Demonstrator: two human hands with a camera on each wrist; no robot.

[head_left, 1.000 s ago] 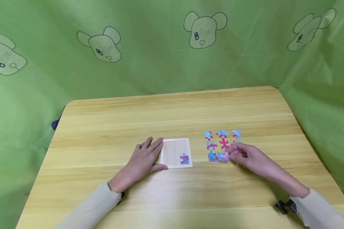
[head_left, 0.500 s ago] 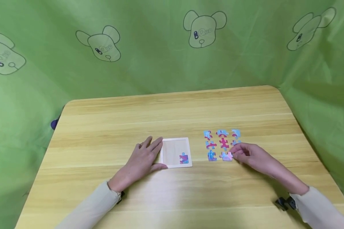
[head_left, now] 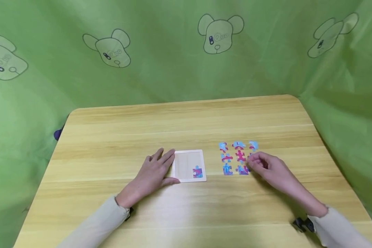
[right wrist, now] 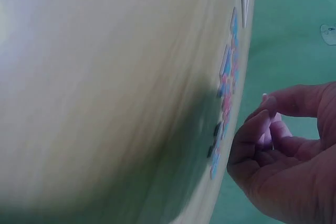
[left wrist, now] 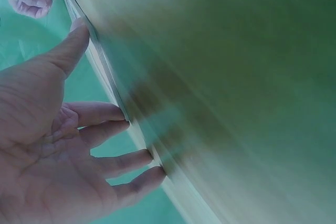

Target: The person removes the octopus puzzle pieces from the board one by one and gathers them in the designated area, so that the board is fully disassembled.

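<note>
My left hand (head_left: 151,174) lies at the left side of a shallow square wooden puzzle tray (head_left: 189,151). In the left wrist view the left fingers (left wrist: 131,161) are spread and fairly straight, with thumb and fingertips against the tray's edge. Inside the tray's near right corner sits one purple-and-red jigsaw piece (head_left: 197,172). My right hand (head_left: 271,168) hovers just right of a lower jigsaw piece (head_left: 243,169), which lies on the table. Its fingers are curled, thumb and index tips together, and no piece shows between them in the right wrist view.
Several more blue-and-red jigsaw pieces (head_left: 240,155) lie spaced in rows right of the tray, the rightmost of the middle row partly hidden by the right hand. All rest on a wooden table (head_left: 127,131), with a green curtain (head_left: 173,75) behind it.
The lower middle piece, tilted and pinched by the right hand earlier, now lies flat on the table. The right hand has let it go and lifted slightly. The left hand stays put.
</note>
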